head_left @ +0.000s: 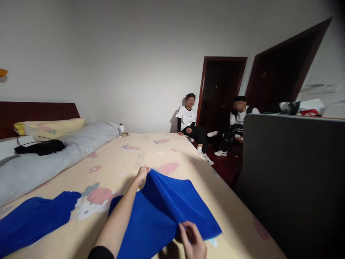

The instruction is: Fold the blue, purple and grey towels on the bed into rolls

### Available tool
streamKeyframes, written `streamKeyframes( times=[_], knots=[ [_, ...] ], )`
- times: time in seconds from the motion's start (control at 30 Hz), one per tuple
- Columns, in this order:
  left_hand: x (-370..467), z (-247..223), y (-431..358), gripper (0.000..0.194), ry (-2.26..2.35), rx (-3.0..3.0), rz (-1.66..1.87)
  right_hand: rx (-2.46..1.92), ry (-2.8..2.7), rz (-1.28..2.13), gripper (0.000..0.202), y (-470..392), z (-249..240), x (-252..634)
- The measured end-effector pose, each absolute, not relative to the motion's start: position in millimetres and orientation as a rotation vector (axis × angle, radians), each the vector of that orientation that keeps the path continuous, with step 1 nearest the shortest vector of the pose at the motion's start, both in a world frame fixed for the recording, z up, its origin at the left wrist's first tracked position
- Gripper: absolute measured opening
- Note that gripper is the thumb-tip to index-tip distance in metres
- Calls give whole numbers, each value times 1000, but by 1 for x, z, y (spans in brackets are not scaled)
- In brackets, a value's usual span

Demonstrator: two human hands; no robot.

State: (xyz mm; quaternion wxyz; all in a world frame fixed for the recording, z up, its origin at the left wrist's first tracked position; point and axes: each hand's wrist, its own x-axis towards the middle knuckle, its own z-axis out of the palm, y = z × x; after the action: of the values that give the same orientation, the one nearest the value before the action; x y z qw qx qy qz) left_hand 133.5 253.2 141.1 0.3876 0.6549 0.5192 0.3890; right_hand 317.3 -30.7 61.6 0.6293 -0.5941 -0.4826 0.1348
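Observation:
A blue cloth [151, 216] is partly raised over the bed's patterned sheet [107, 162]. My left hand [142, 173] pinches its far edge and lifts it to a peak. Nearer the bottom of the view, my right hand [192, 239] has thumb and fingers closed on the cloth's near edge. Folds run between the two hands, and the cloth's right part spreads out to a corner. Another blue cloth [40, 219] lies rumpled on the bed at the lower left.
A grey rolled quilt [81, 144], a yellow pillow [59, 126] and a black item [43, 146] lie on the left. A bottle [121, 128] stands at the far edge. Two people [187, 117] sit beyond the bed. A dark panel [291, 172] rises on the right.

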Motion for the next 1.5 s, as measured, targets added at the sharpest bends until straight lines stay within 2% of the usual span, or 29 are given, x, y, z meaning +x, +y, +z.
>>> streamKeyframes(
  times=[0.1,0.2,0.33,0.5,0.63,0.83,1.2,1.37,1.5],
  knots=[
    [92,173,242,38,1182,1548,1157,-1186,-930,533,46,-7,109,346],
    [52,204,222,46,1040,1465,1269,-1149,-978,707,60,17,160,371],
    [16,240,191,49,928,1419,1322,-1122,-1133,792,57,47,216,390],
    [-4,275,158,45,899,1440,1308,-1098,-1308,804,58,76,258,402],
    [-11,293,143,42,985,1543,1307,-1127,-1431,700,63,91,276,406],
    [-13,308,129,37,1189,1728,1328,-1161,-1530,621,58,95,291,408],
    [-11,340,105,21,1310,2070,1111,-1206,-1682,471,52,79,313,414],
    [-16,340,108,24,1237,2065,1141,-1230,-1660,528,49,78,317,412],
    [-18,335,111,25,1239,2028,1120,-1209,-1551,718,45,85,311,409]
  ],
)
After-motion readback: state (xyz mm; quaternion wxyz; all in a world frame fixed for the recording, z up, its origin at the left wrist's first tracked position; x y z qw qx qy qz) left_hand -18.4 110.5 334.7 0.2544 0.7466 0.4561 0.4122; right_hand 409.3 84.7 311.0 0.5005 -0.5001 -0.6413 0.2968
